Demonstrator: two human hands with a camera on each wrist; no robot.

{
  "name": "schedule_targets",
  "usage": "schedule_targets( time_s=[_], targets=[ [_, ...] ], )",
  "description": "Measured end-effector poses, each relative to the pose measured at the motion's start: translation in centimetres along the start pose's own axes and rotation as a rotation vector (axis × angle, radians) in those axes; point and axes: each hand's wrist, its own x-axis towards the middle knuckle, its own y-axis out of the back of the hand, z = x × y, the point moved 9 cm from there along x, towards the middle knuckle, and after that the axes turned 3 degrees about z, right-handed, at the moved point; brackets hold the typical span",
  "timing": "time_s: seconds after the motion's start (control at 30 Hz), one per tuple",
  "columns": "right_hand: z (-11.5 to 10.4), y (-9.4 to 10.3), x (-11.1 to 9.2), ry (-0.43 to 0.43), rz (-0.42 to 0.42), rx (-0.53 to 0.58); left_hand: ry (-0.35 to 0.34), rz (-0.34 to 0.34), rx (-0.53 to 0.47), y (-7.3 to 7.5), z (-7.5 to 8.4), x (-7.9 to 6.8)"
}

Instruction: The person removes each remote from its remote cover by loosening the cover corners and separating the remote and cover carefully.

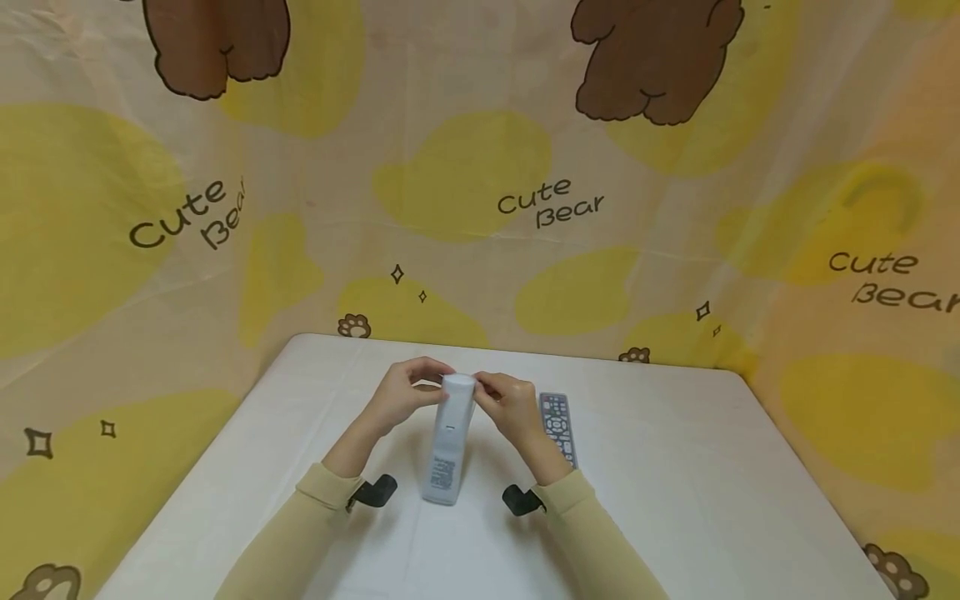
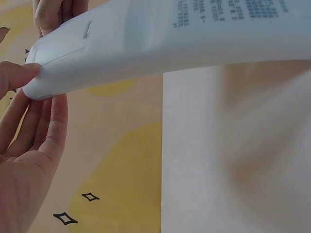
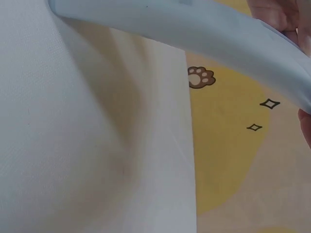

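A white remote control is held up at its far end by both hands, its back facing me. Printed text and a small slot in the battery cover show on that back. My left hand grips the raised end from the left, thumb on the edge and fingers beneath it. From the right, my right hand pinches the same end between thumb and fingers. Low over the table hangs the remote's near end. Only a bit of the right hand appears in the right wrist view.
A second, dark-faced remote with many buttons lies on the white table, just right of my right forearm, which partly covers it. Behind the table hangs a patterned cloth with bears and lettering. Each wrist carries a black camera mount.
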Motion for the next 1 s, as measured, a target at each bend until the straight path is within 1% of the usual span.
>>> schedule_targets(
  time_s=[0.13,0.23,0.37,0.47,0.53,0.6,0.63,0.7,0.8,0.87,0.9,1.0],
  targets=[
    [0.4,0.1,0.1,-0.027,0.008,0.055,-0.002,-0.007,0.007,0.0,0.2,0.0],
    [1.0,0.0,0.1,-0.086,-0.007,0.135,0.005,-0.016,-0.004,0.0,0.0,0.0],
    [2.0,-0.5,-0.1,-0.214,-0.059,0.277,0.014,-0.032,-0.025,-0.1,-0.1,0.0],
    [2.7,-1.0,-0.3,-0.326,-0.100,0.375,0.015,-0.040,-0.032,-0.1,-0.1,0.0],
    [3.0,-1.3,-0.5,-0.403,-0.125,0.423,0.019,-0.044,-0.029,-0.1,-0.2,0.0],
    [2.8,-1.2,-0.5,-0.478,-0.150,0.463,0.023,-0.046,-0.026,-0.1,-0.5,0.0],
    [2.7,-1.2,-0.5,-0.514,-0.162,0.477,0.020,-0.047,-0.027,-0.2,-0.6,0.1],
    [2.5,-1.0,-0.5,-0.580,-0.182,0.497,0.023,-0.046,-0.024,-0.2,-1.4,0.3],
    [2.2,-0.8,-0.5,-0.637,-0.189,0.516,0.018,-0.036,-0.026,-0.3,-2.6,0.8],
    [2.3,-0.9,-0.7,-0.659,-0.182,0.515,0.016,-0.027,-0.020,-0.3,-3.4,1.1],
    [2.3,-0.8,-0.7,-0.662,-0.174,0.510,0.012,-0.020,-0.013,-0.3,-3.5,1.2],
    [3.5,-1.3,-1.3,-0.681,-0.148,0.497,-0.003,0.000,0.010,-0.2,-3.6,1.2]
  ],
)
